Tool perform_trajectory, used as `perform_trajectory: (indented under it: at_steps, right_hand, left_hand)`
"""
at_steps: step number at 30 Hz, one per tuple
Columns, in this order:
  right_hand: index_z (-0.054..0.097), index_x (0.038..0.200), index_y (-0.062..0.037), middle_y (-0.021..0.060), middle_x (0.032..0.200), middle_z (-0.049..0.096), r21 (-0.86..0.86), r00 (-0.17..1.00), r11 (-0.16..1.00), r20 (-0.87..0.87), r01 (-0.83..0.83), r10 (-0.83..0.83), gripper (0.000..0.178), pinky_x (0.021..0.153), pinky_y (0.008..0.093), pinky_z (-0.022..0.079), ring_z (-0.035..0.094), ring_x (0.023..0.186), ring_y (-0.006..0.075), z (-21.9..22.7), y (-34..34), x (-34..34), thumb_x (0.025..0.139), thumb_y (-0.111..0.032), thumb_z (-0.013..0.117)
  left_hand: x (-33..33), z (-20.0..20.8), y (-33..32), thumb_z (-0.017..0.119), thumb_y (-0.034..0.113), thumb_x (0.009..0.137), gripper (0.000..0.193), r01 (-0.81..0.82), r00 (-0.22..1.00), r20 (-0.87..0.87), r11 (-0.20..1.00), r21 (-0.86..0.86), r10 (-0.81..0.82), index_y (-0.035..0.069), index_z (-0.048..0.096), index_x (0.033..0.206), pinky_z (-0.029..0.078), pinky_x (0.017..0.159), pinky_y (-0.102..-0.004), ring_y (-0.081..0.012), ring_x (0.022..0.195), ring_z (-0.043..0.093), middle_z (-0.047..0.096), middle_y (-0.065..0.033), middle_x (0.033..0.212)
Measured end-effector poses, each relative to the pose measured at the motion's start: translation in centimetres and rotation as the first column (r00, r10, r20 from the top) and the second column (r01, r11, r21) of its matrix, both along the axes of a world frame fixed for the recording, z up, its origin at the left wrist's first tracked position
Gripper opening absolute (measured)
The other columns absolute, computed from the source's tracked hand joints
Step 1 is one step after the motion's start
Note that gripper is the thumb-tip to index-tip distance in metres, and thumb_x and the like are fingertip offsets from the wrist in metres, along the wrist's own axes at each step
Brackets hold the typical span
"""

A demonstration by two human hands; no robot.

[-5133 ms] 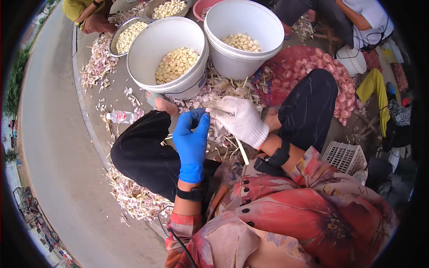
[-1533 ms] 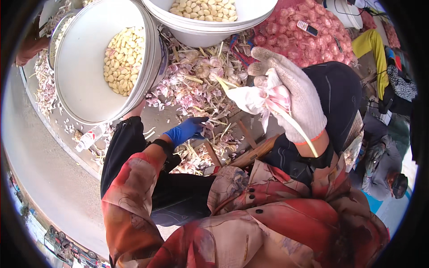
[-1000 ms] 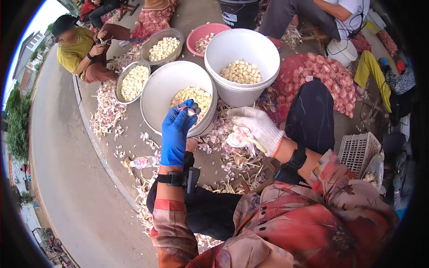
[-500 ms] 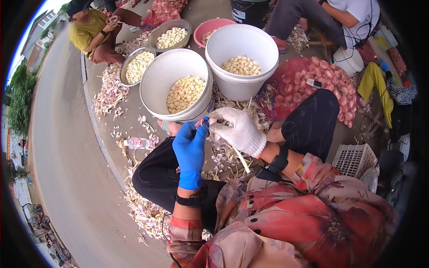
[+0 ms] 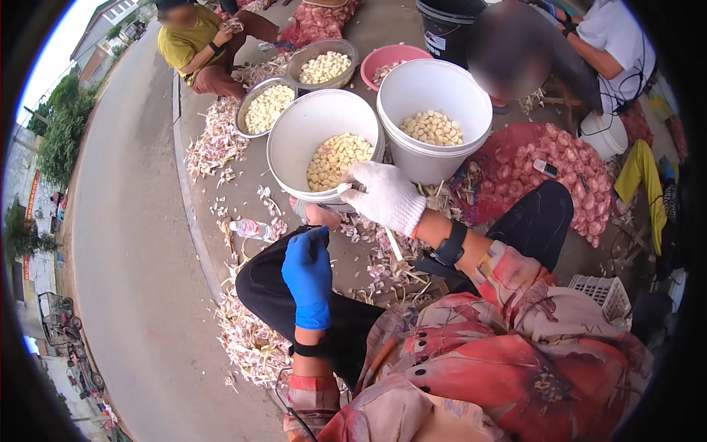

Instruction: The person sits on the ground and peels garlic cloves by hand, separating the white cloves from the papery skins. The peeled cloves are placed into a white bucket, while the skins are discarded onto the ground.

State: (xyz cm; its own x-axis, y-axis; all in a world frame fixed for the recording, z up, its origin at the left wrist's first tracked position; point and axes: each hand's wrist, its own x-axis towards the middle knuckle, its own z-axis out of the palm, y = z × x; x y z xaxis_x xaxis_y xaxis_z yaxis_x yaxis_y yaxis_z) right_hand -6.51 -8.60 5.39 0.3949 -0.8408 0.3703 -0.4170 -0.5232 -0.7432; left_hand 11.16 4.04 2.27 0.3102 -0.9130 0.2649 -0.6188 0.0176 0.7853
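My right hand (image 5: 387,197), in a white knit glove, reaches over the near rim of the left white bucket (image 5: 283,158). Its fingers are bent together, and whatever is between them is too small to make out. Inside that bucket lie peeled garlic cloves (image 5: 337,156). My left hand (image 5: 308,267), in a blue glove, is above my left knee with its fingers curled in; what they may hold is hidden. Beside the left bucket stands another white bucket (image 5: 434,157), also with peeled cloves (image 5: 434,127) at its bottom.
Two metal bowls of peeled cloves (image 5: 324,66) and a pink basin (image 5: 390,55) stand beyond the buckets. A red net sack of garlic (image 5: 560,162) lies right, with a phone (image 5: 546,168) on it. Skins (image 5: 254,331) and a plastic bottle (image 5: 250,229) lie left. Two people sit opposite.
My hands, together before, are now apart. The right has moved up to the left bucket's rim; the left has dropped lower. The view has shifted, so the buckets appear further right.
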Motion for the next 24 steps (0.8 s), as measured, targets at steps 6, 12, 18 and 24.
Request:
perform_trajectory:
  at_steps: [6,12,18,24]
  right_hand:
    - [0.060,0.079,-0.0088,0.0098,0.078,0.062,-0.323,0.940,0.945,-0.335,-0.054,-0.060,0.014,0.067,0.0441,0.052,0.065,0.077,0.0300,-0.5,4.0,-0.4,0.076,-0.021,0.067]
    - [0.058,0.078,-0.0106,0.0066,0.076,0.058,-0.452,0.920,0.892,-0.356,-0.016,-0.163,0.011,0.067,0.0410,0.049,0.062,0.075,0.0258,-0.4,5.9,-1.7,0.076,-0.018,0.065]
    - [0.062,0.081,-0.0088,0.0078,0.077,0.060,-0.451,0.954,0.892,-0.263,0.010,-0.143,0.011,0.065,0.0409,0.050,0.064,0.075,0.0276,0.5,6.5,-2.4,0.078,-0.018,0.067]
    - [0.069,0.089,-0.0019,0.0118,0.081,0.069,0.172,0.977,0.985,0.210,0.011,-0.048,0.017,0.063,0.0354,0.054,0.068,0.069,0.0227,0.4,5.9,-2.6,0.083,-0.017,0.076]
  left_hand:
    - [-4.2,2.9,-2.0,0.068,0.003,0.091,0.021,0.076,0.945,-0.319,0.997,0.023,-0.065,-0.004,0.067,0.111,0.052,0.084,-0.0246,-0.0078,0.087,0.063,0.071,-0.0040,0.098]
    - [-5.3,2.4,-1.3,0.071,0.004,0.088,0.015,0.050,0.987,-0.151,0.997,-0.063,-0.059,-0.001,0.069,0.101,0.054,0.071,-0.0274,-0.0093,0.076,0.067,0.073,-0.0102,0.087]
    - [-6.1,4.3,-1.0,0.064,0.002,0.093,0.008,0.092,0.936,0.350,0.989,-0.113,-0.047,-0.004,0.066,0.099,0.053,0.071,-0.0252,-0.0122,0.074,0.067,0.072,-0.0036,0.086]
    - [-3.5,3.9,-0.9,0.057,0.013,0.099,0.017,-0.060,0.678,-0.725,0.992,0.110,0.122,-0.001,0.067,0.095,0.052,0.068,-0.0234,-0.0129,0.074,0.067,0.070,-0.0062,0.086]
